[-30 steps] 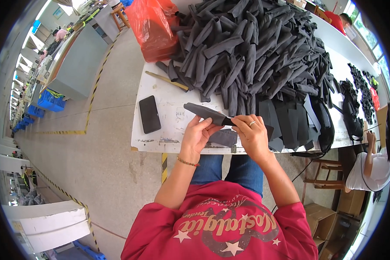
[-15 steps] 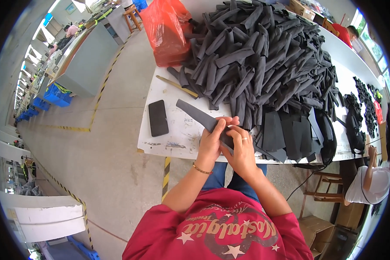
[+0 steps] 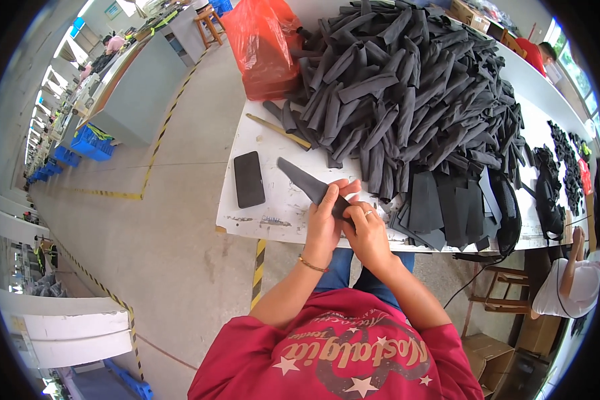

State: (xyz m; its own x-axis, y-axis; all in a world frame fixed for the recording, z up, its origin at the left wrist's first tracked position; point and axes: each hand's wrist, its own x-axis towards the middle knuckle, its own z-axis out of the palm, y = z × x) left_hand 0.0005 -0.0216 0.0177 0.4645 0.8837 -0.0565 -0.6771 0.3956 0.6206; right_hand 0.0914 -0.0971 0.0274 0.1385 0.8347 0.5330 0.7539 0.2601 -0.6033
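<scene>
The flat, dark grey foam strip [image 3: 308,183], tapered to a narrow tip, lies low over the white table [image 3: 273,207], just ahead of its near edge. Its long axis runs diagonally, the tip pointing up and left toward the black phone [image 3: 249,179]; the wide end sits in my grip. My left hand [image 3: 327,220] and right hand [image 3: 365,230] are both closed on that end, fingers touching. Half a second ago the strip was at much the same slant, my hands equally tight together.
</scene>
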